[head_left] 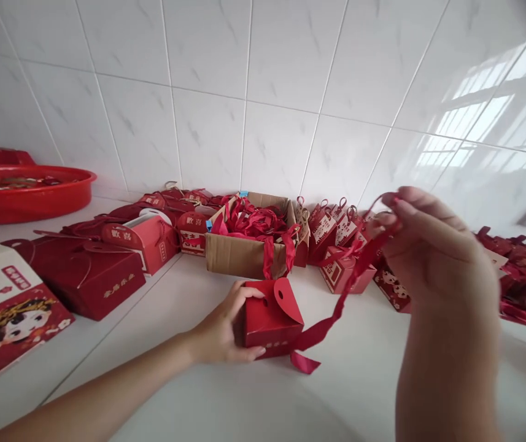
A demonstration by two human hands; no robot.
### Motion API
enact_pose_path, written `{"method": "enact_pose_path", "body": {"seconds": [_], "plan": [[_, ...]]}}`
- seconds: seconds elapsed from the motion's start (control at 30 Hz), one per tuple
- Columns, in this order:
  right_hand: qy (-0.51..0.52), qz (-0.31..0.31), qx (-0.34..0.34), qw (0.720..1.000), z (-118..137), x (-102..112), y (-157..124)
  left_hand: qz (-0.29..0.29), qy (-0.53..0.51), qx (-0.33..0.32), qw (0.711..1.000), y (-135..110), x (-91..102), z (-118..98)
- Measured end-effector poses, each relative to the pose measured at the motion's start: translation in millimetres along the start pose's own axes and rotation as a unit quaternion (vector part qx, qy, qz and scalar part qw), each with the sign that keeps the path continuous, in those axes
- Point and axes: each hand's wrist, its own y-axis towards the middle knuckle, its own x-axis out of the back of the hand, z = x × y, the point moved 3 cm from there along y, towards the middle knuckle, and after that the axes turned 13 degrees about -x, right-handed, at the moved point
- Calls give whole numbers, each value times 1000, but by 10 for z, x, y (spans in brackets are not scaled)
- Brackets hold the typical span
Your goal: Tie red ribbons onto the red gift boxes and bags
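From where I stand there's one lens at work — worn on the person's head, looking forward and down across the white tabletop (189,399) to the tiled wall (207,135), which fills nearly the upper half. It's close in: the left forearm (119,380) and right forearm (447,368) rise from the bottom edge, and the right hand (437,245) looms larger than the left hand (221,328). The view is wide — a red basin (37,202) is cut off at the left edge — and the wall's long joint runs downhill rightward.
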Motion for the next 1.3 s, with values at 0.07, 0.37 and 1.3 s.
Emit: {"method": "enact_pose_path", "body": {"seconds": [0.07, 0.37, 1.3], "plan": [[-29, -15, 14, 999, 71, 70, -53, 6, -1, 5, 1000, -7, 25, 10], [-349, 282, -186, 874, -55, 93, -152, -7, -18, 27, 999, -23, 10, -38], [-569, 184, -267, 756, -241, 271, -9, 5, 5, 6, 1000, -22, 20, -73]]}}
